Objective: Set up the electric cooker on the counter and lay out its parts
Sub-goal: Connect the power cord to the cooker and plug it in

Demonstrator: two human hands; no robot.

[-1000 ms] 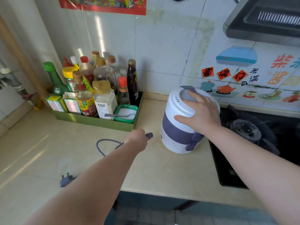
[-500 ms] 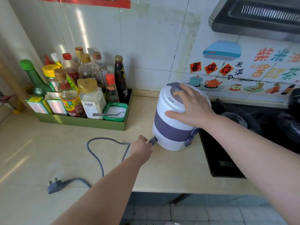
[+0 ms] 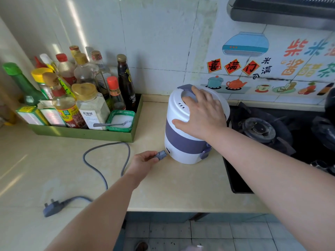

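Many bottles (image 3: 85,75) crowd tray (image 3: 87,134) beside cooker (image 3: 183,134).

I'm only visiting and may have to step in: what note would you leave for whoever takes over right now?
Left hand: pinching the cord connector just short of the socket low on the cooker.
Right hand: flat on the lid, steadying it.
Wall plug lies loose near the counter edge.
Done: cooker stands on the counter.
Left: seat connector, plug in, open it, lay out parts.
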